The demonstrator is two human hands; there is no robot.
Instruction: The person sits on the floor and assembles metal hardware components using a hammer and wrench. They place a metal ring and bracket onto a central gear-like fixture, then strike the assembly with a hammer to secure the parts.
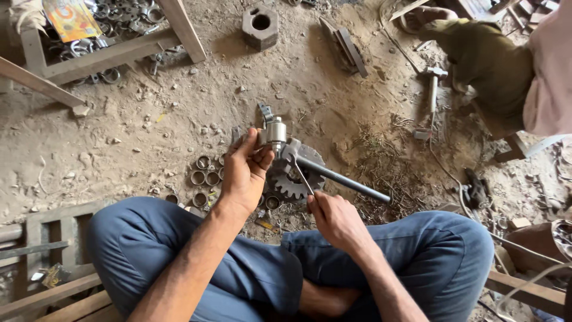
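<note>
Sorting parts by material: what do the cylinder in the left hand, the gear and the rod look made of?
Cylinder: bright machined metal, probably steel, from its silvery sheen.
Gear: darker grey metal, dull and unpolished, likely steel or cast iron.
Rod: dark grey metal, matte; alloy unclear.

Single head view, steeply down, close over crossed legs [238,262]

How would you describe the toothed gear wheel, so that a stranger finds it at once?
Start at the crossed legs in blue trousers. On the dirt just ahead, between the left hand and right hand, lies the gear wheel. Unlike the small plain rings beside it, its rim has teeth.
</note>
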